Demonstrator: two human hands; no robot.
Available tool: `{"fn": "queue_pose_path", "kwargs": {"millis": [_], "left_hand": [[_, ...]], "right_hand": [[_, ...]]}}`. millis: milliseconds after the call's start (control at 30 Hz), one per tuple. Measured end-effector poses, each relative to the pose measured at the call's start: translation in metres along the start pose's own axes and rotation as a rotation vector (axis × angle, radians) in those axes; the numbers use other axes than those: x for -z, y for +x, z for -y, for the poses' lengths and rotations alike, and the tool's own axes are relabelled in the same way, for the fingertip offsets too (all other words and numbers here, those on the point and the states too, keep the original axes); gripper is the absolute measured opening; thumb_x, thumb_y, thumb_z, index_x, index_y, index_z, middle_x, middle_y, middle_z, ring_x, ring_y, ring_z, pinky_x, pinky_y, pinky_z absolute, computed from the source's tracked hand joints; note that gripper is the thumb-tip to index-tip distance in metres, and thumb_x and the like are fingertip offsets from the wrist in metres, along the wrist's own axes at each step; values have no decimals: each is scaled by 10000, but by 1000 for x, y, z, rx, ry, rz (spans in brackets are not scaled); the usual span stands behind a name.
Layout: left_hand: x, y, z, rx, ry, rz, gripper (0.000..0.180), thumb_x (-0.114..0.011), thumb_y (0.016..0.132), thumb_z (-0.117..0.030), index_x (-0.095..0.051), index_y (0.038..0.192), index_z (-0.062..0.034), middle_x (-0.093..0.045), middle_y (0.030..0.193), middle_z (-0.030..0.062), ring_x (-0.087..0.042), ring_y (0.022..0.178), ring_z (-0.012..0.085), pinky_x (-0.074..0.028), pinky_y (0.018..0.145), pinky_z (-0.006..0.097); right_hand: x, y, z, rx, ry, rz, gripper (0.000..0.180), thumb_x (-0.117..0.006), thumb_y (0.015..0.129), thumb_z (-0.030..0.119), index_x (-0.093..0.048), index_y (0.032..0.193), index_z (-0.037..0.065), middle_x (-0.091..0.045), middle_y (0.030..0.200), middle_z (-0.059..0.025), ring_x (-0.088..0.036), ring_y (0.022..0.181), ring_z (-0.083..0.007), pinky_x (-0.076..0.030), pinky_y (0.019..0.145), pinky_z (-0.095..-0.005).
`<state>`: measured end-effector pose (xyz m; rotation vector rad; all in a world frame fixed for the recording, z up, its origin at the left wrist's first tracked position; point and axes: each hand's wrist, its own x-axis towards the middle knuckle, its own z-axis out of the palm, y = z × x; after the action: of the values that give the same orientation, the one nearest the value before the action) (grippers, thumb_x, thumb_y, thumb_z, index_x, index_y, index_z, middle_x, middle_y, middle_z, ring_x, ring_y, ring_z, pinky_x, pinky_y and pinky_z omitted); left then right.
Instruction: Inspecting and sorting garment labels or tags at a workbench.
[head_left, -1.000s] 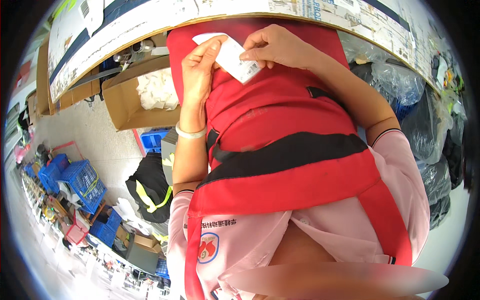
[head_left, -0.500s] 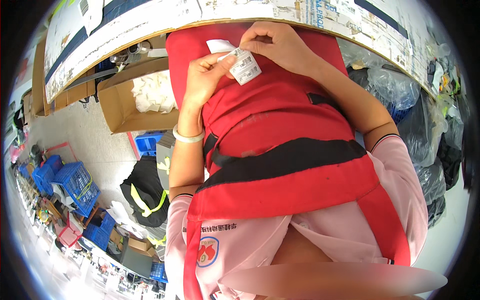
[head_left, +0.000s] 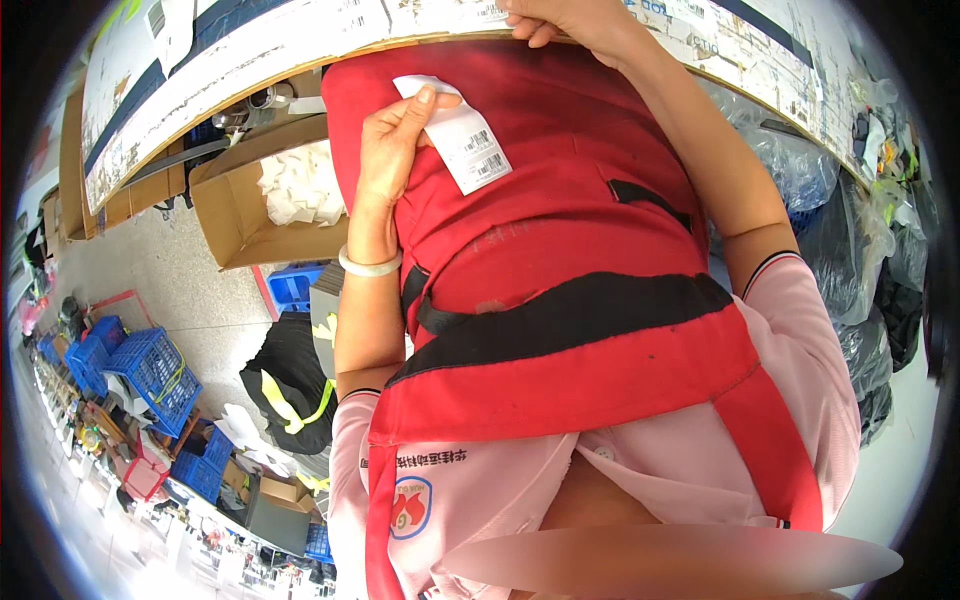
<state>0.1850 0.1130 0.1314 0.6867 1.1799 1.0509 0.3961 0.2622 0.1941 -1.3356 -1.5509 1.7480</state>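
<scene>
Strip of white paper labels printed with black barcodes (head_left: 470,155): I see it above the red cloth apron (head_left: 560,370) on the wearer's lap, upper end pinched between thumb and fingers of the left hand (head_left: 393,137). Right hand (head_left: 580,25) is over the near edge of the scuffed white tabletop (head_left: 280,45), fingers bent; from my feed I cannot tell whether it grips anything. Left of the apron, I log an open brown cardboard box (head_left: 225,220) holding loose white pieces (head_left: 298,188).
</scene>
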Motion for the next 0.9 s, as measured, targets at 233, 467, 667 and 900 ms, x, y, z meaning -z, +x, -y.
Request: {"fn": "queue_pose_path", "kwargs": {"millis": [233,467,667,900], "left_hand": [[-2,-1,-1,6,-9,-23,337,-568,948,-297,-703,980,11,-694,860,74,-617,710,95,-487,653,207],[-3,-2,-3,-5,2,-14,336,-580,940,-301,-701,986,9,-691,854,69,-623,715,100,-497,660,213],[-3,-2,-2,6,-14,-14,329,-583,939,-294,-700,993,9,-690,857,64,-622,716,97,-499,661,214],[-3,-1,-1,3,-20,-1,316,-583,941,-281,-701,996,8,-687,847,60,-619,709,96,-499,659,211]], "right_hand": [[-3,4,-8,9,-12,-9,181,-632,865,115,-633,848,-65,-653,712,-130,-624,556,-167,-523,501,-253],[-4,1,-3,17,-30,-28,186,-631,864,114,-632,849,-71,-653,714,-133,-629,559,-170,-527,501,-255],[-6,2,-2,4,-38,-42,183,-628,859,108,-633,857,-75,-651,712,-132,-633,562,-174,-525,496,-256],[-6,3,-5,36,-68,-29,178,-616,857,99,-633,842,-78,-654,703,-134,-635,559,-172,-521,495,-256]]}}
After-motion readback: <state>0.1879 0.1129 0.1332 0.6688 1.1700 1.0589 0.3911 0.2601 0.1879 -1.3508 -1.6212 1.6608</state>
